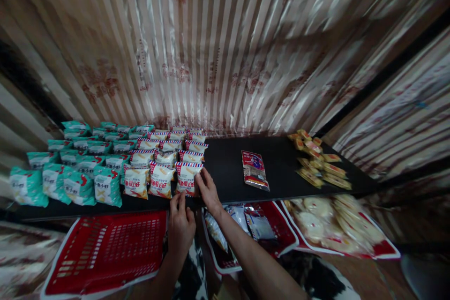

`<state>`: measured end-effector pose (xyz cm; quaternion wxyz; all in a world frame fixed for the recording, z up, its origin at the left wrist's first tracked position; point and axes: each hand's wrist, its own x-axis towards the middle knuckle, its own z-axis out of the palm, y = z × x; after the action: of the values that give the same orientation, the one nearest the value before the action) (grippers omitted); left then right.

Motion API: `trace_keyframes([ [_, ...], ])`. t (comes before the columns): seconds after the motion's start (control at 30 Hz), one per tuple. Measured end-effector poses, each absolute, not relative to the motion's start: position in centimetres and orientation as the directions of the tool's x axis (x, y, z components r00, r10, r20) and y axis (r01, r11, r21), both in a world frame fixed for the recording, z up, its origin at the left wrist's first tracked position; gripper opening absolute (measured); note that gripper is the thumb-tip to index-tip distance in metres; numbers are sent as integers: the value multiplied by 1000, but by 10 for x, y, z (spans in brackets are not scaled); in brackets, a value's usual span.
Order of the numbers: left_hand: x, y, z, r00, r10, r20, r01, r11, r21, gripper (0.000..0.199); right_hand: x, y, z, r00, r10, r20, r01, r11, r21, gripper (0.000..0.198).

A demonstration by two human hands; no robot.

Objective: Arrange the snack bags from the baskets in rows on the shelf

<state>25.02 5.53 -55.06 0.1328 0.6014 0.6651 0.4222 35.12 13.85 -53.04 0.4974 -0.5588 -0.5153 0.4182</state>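
On the black shelf (pixel 225 173), small white-and-red snack bags (pixel 136 182) stand upright in rows. My right hand (pixel 209 191) grips the right side of the front-right snack bag (pixel 188 178), with its fingers along the edge. At the bottom of that same bag, the closed fingertips of my left hand (pixel 182 220) press on its lower edge. Another such bag (pixel 161 180) stands close by on the left. Rows of teal snack bags (pixel 107 186) fill the shelf's left end.
A flat red packet (pixel 253 168) lies mid-shelf, with yellow-wrapped snacks (pixel 319 161) at the right end. Below the front edge are a red basket (pixel 112 248), a second basket (pixel 286 225) with snack bags, and another holding pale packages (pixel 337 225). Striped sheeting (pixel 211 47) hangs behind.
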Motion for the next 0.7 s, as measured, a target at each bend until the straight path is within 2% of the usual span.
trace_keyframes([
  [0.43,256,59,-555,-272,922,276,709,-2,706,47,357,148,-538,37,999,33,94,29,-995,55],
  [0.6,258,60,-556,-303,922,242,678,30,734,47,361,167,-535,166,985,42,-96,58,-994,59],
  [0.7,254,60,-555,-273,939,210,675,31,737,46,361,182,-530,148,989,10,-211,42,-977,62],
])
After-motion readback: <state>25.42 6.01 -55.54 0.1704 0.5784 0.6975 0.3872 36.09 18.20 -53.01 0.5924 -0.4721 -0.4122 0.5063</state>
